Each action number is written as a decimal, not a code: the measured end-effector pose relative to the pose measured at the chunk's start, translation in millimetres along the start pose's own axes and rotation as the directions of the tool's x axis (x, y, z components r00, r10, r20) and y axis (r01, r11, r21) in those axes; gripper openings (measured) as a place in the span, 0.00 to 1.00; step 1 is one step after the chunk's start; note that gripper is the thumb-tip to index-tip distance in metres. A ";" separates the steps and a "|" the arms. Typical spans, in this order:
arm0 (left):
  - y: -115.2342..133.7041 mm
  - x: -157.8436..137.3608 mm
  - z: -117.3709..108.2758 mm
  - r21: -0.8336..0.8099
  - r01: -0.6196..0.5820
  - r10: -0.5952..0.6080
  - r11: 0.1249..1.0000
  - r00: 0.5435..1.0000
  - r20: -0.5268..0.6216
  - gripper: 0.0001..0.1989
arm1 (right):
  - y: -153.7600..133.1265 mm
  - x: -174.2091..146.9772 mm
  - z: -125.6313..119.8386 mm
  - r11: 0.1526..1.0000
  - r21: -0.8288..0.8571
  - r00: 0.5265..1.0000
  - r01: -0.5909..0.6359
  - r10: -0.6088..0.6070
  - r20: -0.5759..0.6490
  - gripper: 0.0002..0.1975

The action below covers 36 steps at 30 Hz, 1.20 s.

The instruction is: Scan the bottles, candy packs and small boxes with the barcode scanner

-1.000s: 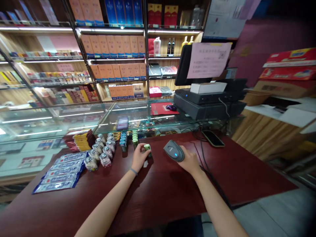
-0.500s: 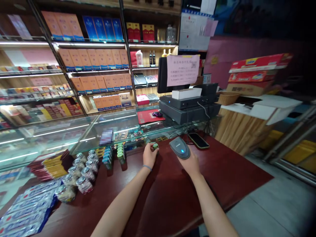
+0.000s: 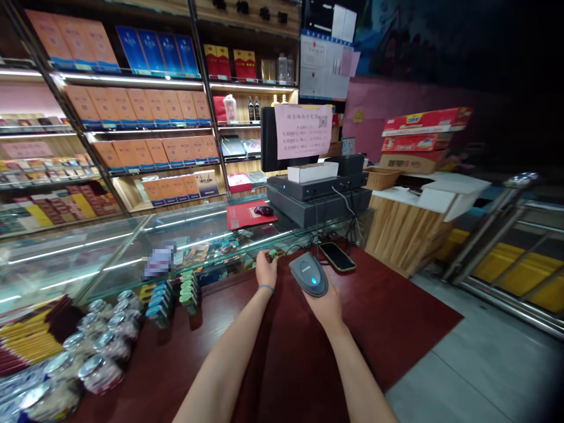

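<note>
My right hand [image 3: 325,302] is wrapped round a dark grey barcode scanner [image 3: 308,275] with a blue light on top, held above the dark red table. To its left, near the table's back edge, my left hand [image 3: 267,271] has its fingers closed on a small green-topped container [image 3: 273,254], mostly hidden by the fingers. A row of similar green-topped containers [image 3: 188,292] stands further left, with a row of blue-topped ones [image 3: 159,304] beside it. Just beyond the scanner lies a phone [image 3: 337,257].
Several lidded jars [image 3: 101,371] stand at the left, near stacked yellow and maroon packets [image 3: 30,332]. A glass display counter [image 3: 118,249] runs behind the table. On it are a mouse [image 3: 263,210] and a monitor [image 3: 268,141]. Stacked boxes [image 3: 414,161] stand at the right.
My view has turned to the right, so the shelves and jars sit further left. The left hand is slightly nearer the table's back edge, and less of its container shows. The right hand still holds the scanner.
</note>
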<state>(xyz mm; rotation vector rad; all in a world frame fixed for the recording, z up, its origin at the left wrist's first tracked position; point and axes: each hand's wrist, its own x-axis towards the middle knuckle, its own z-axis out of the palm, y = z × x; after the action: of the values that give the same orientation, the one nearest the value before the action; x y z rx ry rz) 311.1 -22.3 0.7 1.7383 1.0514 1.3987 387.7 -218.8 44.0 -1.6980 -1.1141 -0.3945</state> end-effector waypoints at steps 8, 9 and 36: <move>-10.6 7.8 21.3 0.049 0.031 -0.029 0.998 0.998 -0.047 0.15 | -0.1 -0.7 1.5 1.000 0.014 0.999 0.024 -0.024 -0.025 0.16; -11.5 8.3 21.5 0.065 0.028 -0.024 0.997 0.998 -0.049 0.14 | -0.8 -0.6 0.6 0.999 0.026 0.999 0.022 -0.022 -0.027 0.16; 4.2 -6.1 3.0 0.070 0.038 -0.035 0.997 0.999 -0.033 0.19 | 2.4 -2.2 0.4 1.000 -0.019 1.000 -0.010 0.010 0.003 0.20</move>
<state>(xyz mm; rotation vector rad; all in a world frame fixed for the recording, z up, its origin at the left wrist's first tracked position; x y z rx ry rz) 314.2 -29.6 0.9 1.7434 1.1572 1.3861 388.4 -219.6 40.9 -1.7204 -1.1065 -0.3977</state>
